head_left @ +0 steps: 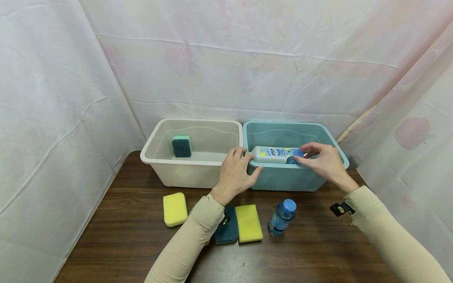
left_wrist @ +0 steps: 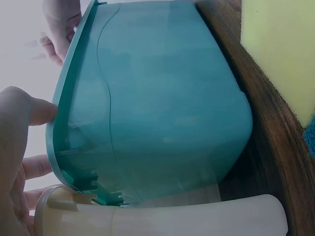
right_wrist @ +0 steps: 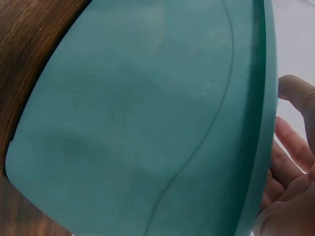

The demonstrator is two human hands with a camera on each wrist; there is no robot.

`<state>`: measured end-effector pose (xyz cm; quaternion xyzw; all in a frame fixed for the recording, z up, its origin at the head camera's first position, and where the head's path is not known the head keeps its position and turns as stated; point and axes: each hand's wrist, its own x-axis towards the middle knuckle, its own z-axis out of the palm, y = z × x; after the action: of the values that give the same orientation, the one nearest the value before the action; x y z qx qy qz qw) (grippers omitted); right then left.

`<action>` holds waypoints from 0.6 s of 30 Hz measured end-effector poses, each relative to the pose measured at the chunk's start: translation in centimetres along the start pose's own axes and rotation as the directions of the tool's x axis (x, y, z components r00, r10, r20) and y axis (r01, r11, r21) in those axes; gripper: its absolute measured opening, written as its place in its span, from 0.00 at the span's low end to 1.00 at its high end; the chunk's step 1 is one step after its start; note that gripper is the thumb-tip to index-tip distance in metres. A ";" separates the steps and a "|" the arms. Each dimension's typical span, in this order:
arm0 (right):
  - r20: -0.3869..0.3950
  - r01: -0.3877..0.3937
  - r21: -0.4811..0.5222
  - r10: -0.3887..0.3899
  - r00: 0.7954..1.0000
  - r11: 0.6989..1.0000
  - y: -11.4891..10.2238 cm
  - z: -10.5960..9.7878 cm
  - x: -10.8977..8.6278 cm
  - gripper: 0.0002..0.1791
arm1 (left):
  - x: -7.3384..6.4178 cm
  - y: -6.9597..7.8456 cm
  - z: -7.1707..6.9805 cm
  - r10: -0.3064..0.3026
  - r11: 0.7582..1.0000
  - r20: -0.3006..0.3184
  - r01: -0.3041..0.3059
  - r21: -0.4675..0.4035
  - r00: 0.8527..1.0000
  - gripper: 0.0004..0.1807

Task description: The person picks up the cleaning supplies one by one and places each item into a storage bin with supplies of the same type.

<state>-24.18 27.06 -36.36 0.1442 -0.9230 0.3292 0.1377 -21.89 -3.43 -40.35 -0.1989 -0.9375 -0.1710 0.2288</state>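
Dark wood-grain tabletop (head_left: 116, 239), boxed in left, back and right by whitish curtains (head_left: 247, 78) with faint fruit prints. Two bins sit side by side along the back edge: cream bin (head_left: 191, 175), holding a green-topped sponge (head_left: 182, 147), and teal bin (head_left: 283, 179) toward the back right corner. The white bottle (head_left: 270, 154) lies lengthwise just inside the teal one's front rim. Right hand (head_left: 323, 161) pinches its blue end; left hand (head_left: 234, 173) is spread wide where the bins meet, can't tell if it's touching the bottle. One yellow sponge (head_left: 175, 210) sits toward the left edge.
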 end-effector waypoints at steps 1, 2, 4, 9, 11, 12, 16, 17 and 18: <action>0.004 -0.008 -0.005 0.008 1.000 1.000 0.1 0.1 0.0 0.18 | 0.0 0.0 0.0 0.000 1.000 0.003 0.000 0.001 1.000 0.27; 0.009 -0.016 -0.012 0.017 1.000 1.000 0.2 0.2 -0.1 0.18 | 0.0 0.0 0.0 0.000 1.000 0.003 0.000 0.001 1.000 0.27; 0.012 -0.034 -0.013 0.034 0.999 0.999 0.3 0.4 -0.1 0.18 | -0.1 0.1 0.0 0.000 1.000 0.002 0.000 -0.001 1.000 0.27; 0.011 -0.050 -0.021 0.051 0.999 0.999 0.1 0.6 -0.1 0.17 | -0.2 0.1 0.0 0.003 1.000 -0.009 -0.003 -0.008 1.000 0.27; 0.017 -0.050 -0.026 0.051 0.999 0.998 -0.1 0.6 0.0 0.17 | -0.1 0.1 0.0 0.001 1.000 -0.008 -0.001 -0.006 1.000 0.26; 0.021 -0.050 -0.029 0.051 0.998 0.998 -0.1 0.6 0.0 0.17 | -0.1 0.1 0.0 -0.001 1.000 -0.008 0.001 -0.005 1.000 0.27; 0.043 -0.066 -0.036 0.067 0.997 0.997 -0.3 0.5 0.1 0.18 | -0.1 0.1 0.0 0.000 1.000 -0.006 0.000 -0.004 1.000 0.27; 0.048 -0.069 -0.038 0.071 0.996 0.997 -0.3 0.5 0.1 0.18 | -0.1 0.2 0.0 0.002 1.000 -0.008 -0.002 -0.004 1.000 0.27; 0.051 -0.072 -0.042 0.074 0.996 0.996 -0.3 0.5 0.1 0.19 | -0.1 0.2 0.0 0.004 1.000 -0.010 -0.004 -0.007 1.000 0.27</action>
<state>-24.27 26.44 -36.54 0.1160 -0.9374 0.3115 0.1039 -21.73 -3.30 -40.39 -0.2005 -0.9354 -0.1747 0.2331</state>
